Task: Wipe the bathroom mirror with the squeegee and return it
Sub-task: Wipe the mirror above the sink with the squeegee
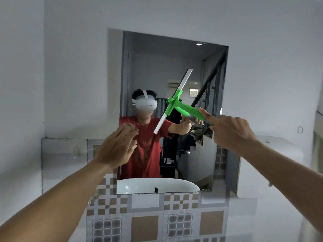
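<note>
One hand point(230, 131) holds squeegee point(176, 102) (blade tilted) against mirror point(157, 67).

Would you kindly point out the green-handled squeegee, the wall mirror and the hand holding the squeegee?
green-handled squeegee point(189, 111): head view, on the handle.
wall mirror point(166, 63): head view, upper glass.
right hand point(230, 131): head view, back of hand.

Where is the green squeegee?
The squeegee is in the right hand, held up against the mirror, right of centre, above the white sink reflection.
</note>
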Available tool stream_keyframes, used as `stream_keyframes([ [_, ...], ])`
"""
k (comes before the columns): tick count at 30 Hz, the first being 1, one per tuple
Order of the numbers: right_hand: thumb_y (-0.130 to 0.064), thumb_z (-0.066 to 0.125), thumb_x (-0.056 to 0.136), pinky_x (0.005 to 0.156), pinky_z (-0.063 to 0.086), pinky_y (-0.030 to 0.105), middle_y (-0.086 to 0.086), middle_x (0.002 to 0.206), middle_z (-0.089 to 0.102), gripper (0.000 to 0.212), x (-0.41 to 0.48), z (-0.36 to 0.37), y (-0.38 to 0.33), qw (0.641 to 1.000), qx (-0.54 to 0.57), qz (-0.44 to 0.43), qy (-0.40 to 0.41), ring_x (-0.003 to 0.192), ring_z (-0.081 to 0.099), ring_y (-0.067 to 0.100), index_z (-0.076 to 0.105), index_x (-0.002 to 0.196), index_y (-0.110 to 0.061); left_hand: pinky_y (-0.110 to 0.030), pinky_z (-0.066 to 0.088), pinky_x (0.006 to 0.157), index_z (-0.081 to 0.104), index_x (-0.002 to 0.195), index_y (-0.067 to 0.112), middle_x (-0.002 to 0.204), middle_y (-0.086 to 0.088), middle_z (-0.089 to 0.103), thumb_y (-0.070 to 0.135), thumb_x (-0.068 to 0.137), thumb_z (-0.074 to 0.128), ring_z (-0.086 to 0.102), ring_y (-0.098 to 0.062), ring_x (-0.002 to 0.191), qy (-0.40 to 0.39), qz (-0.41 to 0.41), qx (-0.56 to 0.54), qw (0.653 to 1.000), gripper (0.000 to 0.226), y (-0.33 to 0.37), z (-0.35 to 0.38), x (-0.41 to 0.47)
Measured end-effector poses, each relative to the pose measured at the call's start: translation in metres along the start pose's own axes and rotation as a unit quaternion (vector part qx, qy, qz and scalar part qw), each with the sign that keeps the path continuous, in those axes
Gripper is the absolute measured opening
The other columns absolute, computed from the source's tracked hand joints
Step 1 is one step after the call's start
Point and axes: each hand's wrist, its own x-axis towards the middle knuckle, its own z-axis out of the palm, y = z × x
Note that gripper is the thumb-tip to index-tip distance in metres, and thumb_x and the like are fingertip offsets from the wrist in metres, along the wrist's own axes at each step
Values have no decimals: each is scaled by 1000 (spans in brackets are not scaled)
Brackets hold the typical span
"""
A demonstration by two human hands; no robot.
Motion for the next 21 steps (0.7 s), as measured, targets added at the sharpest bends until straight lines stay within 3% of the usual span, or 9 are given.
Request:
stream_keyframes([
  [3,-18,50,94,44,35,25,-3,80,59,89,1,-1,17,1000,-10,4,1,52,49,12,-9,154,-46,-42,43,109,50,143,5,141,-14,54,31,101,49,51,-31,127,36,0,33,999,49,-13,-14,51],
  [7,-20,50,96,45,30,27,-3,79,58,85,-12,4,33,998,26,57,4,56,51,15,-5,154,-48,-48,43,109,43,148,10,147,-17,43,32,93,59,44,-36,131,37,-4,91,995,61,-27,-51,120],
  [11,-25,49,98,53,47,33,1,78,61,78,-31,23,21,991,107,85,9,61,58,21,-1,155,-46,-55,44,107,44,149,13,150,-22,39,33,86,70,40,-42,134,17,5,115,993,71,-36,-84,162],
  [17,-25,51,96,61,55,40,6,75,63,78,-48,50,-20,964,218,150,12,63,60,27,6,157,-41,-57,47,105,33,156,26,156,-12,29,50,84,72,30,-39,140,-52,1,132,990,85,-47,-103,181],
  [21,-20,49,99,51,44,35,4,70,57,74,-63,62,-51,942,275,189,18,55,55,25,8,159,-31,-56,48,102,37,154,27,152,-10,33,52,83,73,32,-38,137,-52,5,138,989,83,-49,-105,183],
])
